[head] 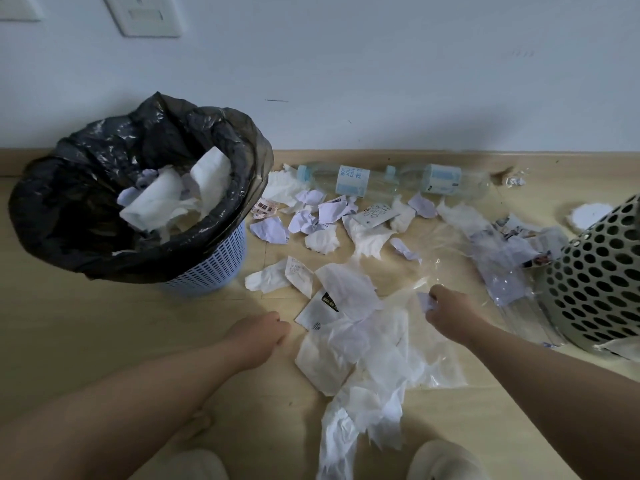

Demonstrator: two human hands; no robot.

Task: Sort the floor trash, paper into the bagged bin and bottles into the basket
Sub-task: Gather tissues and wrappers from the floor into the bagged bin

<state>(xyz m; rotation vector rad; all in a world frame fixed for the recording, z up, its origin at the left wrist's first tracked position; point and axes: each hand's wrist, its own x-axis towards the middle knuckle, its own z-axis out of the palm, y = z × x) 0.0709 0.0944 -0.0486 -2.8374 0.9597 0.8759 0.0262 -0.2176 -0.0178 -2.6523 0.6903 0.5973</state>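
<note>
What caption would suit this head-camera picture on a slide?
Right hand pinches a paper scrap above floor litter; bin left, basket right, bottles by wall.

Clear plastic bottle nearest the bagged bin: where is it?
Head view: the clear plastic bottle lies by the wall, right of the black-bagged blue bin, end to end with a second bottle.

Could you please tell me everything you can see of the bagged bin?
The bin stands upright on the wood floor at the left, close to the wall. It is light blue plastic with slotted sides, lined with a black bag draped loosely over its rim. Crumpled white tissues and paper scraps fill it partway.
</note>
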